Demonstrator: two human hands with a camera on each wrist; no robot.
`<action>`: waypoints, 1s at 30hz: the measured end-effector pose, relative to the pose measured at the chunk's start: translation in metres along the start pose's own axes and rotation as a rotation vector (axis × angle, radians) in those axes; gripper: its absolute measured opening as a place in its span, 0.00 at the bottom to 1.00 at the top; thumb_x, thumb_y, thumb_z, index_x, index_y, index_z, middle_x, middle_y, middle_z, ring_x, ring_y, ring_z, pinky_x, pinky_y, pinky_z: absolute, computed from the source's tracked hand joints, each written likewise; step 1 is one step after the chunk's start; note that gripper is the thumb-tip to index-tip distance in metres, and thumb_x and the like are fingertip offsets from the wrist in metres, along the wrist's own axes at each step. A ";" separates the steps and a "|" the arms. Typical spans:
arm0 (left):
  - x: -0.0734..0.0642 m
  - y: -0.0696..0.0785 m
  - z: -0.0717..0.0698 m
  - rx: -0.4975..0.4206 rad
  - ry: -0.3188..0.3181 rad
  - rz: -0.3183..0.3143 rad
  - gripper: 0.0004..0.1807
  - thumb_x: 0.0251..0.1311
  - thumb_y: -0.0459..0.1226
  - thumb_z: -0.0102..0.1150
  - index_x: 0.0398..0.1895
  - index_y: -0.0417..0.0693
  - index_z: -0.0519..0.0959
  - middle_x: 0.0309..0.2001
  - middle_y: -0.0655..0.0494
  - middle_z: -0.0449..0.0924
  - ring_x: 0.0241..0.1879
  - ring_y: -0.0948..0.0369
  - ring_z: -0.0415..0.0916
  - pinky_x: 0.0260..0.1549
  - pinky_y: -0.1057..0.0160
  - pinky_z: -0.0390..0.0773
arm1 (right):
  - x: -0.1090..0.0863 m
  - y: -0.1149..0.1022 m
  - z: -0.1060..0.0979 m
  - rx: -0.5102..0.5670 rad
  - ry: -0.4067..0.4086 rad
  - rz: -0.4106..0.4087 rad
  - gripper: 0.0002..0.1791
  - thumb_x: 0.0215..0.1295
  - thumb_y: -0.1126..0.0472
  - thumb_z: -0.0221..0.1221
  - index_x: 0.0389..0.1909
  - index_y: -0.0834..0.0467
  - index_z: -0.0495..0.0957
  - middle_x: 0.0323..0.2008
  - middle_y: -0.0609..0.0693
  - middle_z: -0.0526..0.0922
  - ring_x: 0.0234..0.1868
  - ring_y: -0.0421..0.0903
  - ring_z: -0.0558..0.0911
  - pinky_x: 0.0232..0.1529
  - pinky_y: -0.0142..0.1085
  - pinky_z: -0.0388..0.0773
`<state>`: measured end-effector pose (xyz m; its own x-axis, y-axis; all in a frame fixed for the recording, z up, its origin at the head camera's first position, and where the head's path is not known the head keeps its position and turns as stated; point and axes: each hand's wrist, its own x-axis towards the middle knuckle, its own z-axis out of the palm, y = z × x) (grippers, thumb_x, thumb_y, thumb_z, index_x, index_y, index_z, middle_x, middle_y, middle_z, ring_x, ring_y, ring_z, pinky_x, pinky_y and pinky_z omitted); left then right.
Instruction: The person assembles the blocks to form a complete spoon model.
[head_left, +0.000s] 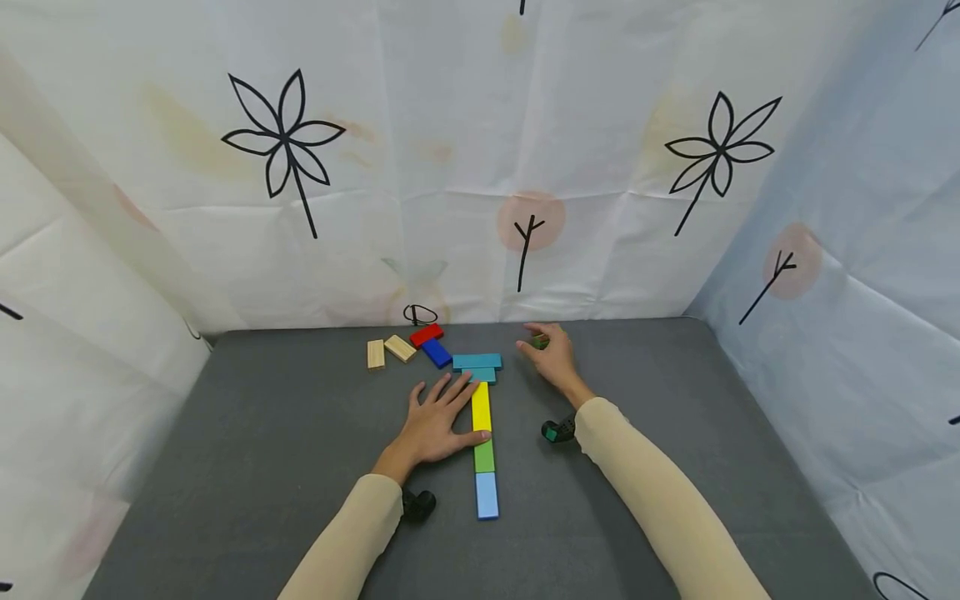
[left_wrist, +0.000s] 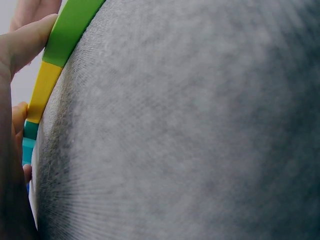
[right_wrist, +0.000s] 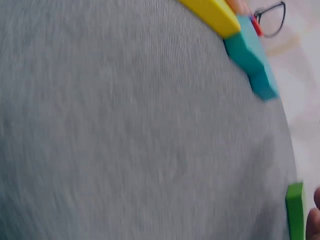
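Note:
A column of blocks runs up the middle of the table: light blue, green and yellow. Two teal blocks lie crosswise above it, the farther teal block being the longer. My left hand is spread flat beside the column, its thumb touching the green block near the yellow one and a fingertip at the yellow block's upper end. To the right of the teal blocks, my right hand holds another green block between thumb and fingers. In the right wrist view, this green block shows beside the fingertips.
Left of the teal blocks lie a blue block, a red block and two plain wooden blocks, one tilted and one upright. A patterned white cloth hangs behind the grey table.

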<state>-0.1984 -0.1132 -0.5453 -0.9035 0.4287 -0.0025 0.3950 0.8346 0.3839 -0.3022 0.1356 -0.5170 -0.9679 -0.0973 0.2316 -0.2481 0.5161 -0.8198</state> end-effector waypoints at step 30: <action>0.000 0.001 0.000 0.009 -0.003 0.003 0.51 0.62 0.71 0.48 0.83 0.62 0.49 0.82 0.62 0.41 0.80 0.49 0.40 0.69 0.30 0.33 | 0.003 0.027 -0.016 -0.221 0.071 0.221 0.41 0.63 0.49 0.70 0.72 0.65 0.68 0.63 0.69 0.65 0.61 0.65 0.61 0.62 0.63 0.50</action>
<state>-0.1985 -0.1122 -0.5454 -0.9019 0.4319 -0.0046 0.3988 0.8368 0.3752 -0.3113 0.1631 -0.5303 -0.9903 0.0934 0.1024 -0.0095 0.6915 -0.7223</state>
